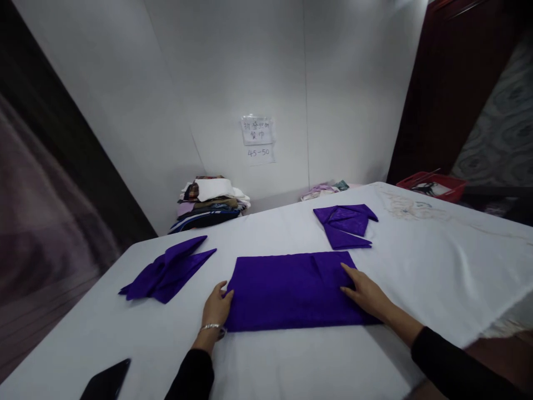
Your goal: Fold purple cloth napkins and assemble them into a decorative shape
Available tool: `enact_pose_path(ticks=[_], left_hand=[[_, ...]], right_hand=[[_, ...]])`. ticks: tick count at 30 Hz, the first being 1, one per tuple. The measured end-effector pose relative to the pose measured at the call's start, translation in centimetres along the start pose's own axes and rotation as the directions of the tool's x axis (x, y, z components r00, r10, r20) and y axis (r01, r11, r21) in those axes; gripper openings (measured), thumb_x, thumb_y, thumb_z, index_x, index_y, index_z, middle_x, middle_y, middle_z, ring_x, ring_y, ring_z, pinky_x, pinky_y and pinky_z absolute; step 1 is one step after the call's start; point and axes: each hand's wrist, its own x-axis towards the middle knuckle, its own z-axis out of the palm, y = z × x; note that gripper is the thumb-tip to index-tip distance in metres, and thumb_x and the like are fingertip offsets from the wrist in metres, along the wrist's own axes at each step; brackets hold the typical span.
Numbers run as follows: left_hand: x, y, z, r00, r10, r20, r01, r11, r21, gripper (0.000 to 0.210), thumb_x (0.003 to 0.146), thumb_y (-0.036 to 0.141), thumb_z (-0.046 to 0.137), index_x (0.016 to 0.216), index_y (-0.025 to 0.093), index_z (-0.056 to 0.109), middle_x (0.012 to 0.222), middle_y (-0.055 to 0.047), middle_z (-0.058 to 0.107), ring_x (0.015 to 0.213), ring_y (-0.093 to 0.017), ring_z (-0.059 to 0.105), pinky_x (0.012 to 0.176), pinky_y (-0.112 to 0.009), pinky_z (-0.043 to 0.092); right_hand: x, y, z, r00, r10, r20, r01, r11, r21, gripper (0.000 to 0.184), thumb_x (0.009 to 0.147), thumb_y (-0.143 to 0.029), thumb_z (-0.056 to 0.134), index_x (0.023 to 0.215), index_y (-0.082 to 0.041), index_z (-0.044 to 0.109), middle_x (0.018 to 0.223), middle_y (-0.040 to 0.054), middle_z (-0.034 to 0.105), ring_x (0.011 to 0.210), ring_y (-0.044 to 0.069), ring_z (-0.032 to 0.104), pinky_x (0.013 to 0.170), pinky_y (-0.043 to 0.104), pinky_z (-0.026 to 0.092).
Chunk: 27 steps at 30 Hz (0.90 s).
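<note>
A purple cloth napkin point(287, 291), folded into a wide rectangle, lies flat in front of me on the white-covered table. At its left edge is my left hand point(217, 305), wearing a bracelet, with thumb and curled fingers closed on the border. My right hand point(364, 291) rests over the right end; its thumb and forefinger are apart on the cloth, while the other fingers are hidden. A small crease shows near the top edge. To the left lies a purple napkin folded into pointed wings point(166, 269). Another pointed folded napkin point(345, 222) lies at the back right.
A black phone-like object point(107, 380) lies at the front left of the white tablecloth point(266, 366). Behind the table are a pile of folded clothes point(210, 203) and a wall with a paper sign point(257, 130). A red basket point(443, 186) stands at the far right.
</note>
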Motion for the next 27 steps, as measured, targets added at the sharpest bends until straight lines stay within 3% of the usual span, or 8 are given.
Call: enact_pose_path(ticks=[3, 6, 9, 11, 16, 22, 27], left_hand=[[0.3, -0.5, 0.4, 0.999, 0.022, -0.032, -0.022, 1.000, -0.018, 0.041, 0.076, 0.030, 0.051, 0.116, 0.020, 0.050, 0.091, -0.006, 0.068, 0.080, -0.019, 0.064, 0.073, -0.028, 0.047], [0.4, -0.7, 0.5, 0.997, 0.034, -0.068, -0.035, 0.999, -0.004, 0.042, 0.077, 0.033, 0.050, 0.117, 0.020, 0.050, 0.096, -0.007, 0.066, 0.082, -0.019, 0.064, 0.072, -0.028, 0.048], [0.3, -0.8, 0.4, 0.998, 0.032, -0.060, -0.030, 0.999, 0.037, 0.043, 0.077, 0.035, 0.048, 0.117, 0.020, 0.050, 0.099, -0.008, 0.065, 0.084, -0.020, 0.063, 0.072, -0.028, 0.048], [0.4, -0.9, 0.5, 0.998, 0.031, -0.053, -0.027, 0.997, 0.070, 0.042, 0.077, 0.034, 0.047, 0.116, 0.020, 0.051, 0.098, -0.008, 0.065, 0.086, -0.020, 0.063, 0.074, -0.029, 0.048], [0.9, -1.0, 0.5, 0.997, 0.056, -0.056, -0.050, 0.994, 0.101, 0.042, 0.077, 0.041, 0.047, 0.113, 0.021, 0.053, 0.093, -0.006, 0.066, 0.084, -0.022, 0.063, 0.073, -0.030, 0.047], [0.6, -0.2, 0.6, 0.993, 0.068, -0.098, -0.067, 0.998, 0.015, 0.041, 0.077, 0.037, 0.045, 0.114, 0.020, 0.052, 0.087, -0.004, 0.066, 0.068, -0.018, 0.062, 0.065, -0.028, 0.045], [0.2, 0.1, 0.7, 0.988, 0.048, -0.144, -0.044, 0.999, 0.032, 0.034, 0.077, 0.029, 0.047, 0.109, 0.019, 0.056, 0.083, -0.003, 0.064, 0.068, -0.017, 0.060, 0.063, -0.026, 0.043]], right_hand=[[1.1, 0.6, 0.0, 0.997, 0.026, -0.070, -0.025, 1.000, 0.016, 0.055, 0.075, -0.025, 0.050, 0.129, -0.015, 0.045, 0.116, 0.0111, 0.059, 0.107, 0.025, 0.053, 0.093, 0.039, 0.039], [2.5, 1.4, -0.3, 0.977, 0.184, -0.111, -0.151, 0.955, 0.254, 0.044, 0.077, -0.026, 0.048, 0.118, -0.015, 0.054, 0.100, 0.0082, 0.066, 0.090, 0.023, 0.061, 0.080, 0.036, 0.046], [3.2, 2.3, -0.7, 0.910, 0.413, -0.046, -0.347, 0.815, 0.463, 0.041, 0.078, -0.031, 0.046, 0.113, -0.012, 0.056, 0.074, 0.0047, 0.067, 0.062, 0.019, 0.061, 0.057, 0.030, 0.047], [3.3, 2.8, -1.0, 0.901, 0.434, 0.001, -0.379, 0.787, 0.487, 0.043, 0.079, -0.034, 0.047, 0.115, -0.012, 0.054, 0.069, 0.0029, 0.065, 0.056, 0.017, 0.059, 0.052, 0.027, 0.045], [3.1, 3.1, -1.2, 0.937, 0.349, -0.028, -0.316, 0.876, 0.364, 0.056, 0.075, -0.045, 0.055, 0.121, -0.014, 0.051, 0.061, -0.0023, 0.059, 0.054, 0.015, 0.056, 0.051, 0.026, 0.041], [3.9, 3.7, -1.0, 0.948, 0.304, -0.100, -0.290, 0.948, 0.127, 0.049, 0.073, -0.028, 0.050, 0.120, -0.014, 0.051, 0.062, -0.0016, 0.059, 0.058, 0.017, 0.055, 0.057, 0.027, 0.040], [4.0, 4.9, -0.5, 0.972, 0.227, -0.066, -0.227, 0.974, 0.008, 0.049, 0.076, -0.033, 0.042, 0.121, -0.014, 0.050, 0.064, 0.0006, 0.060, 0.059, 0.019, 0.057, 0.059, 0.029, 0.040]])
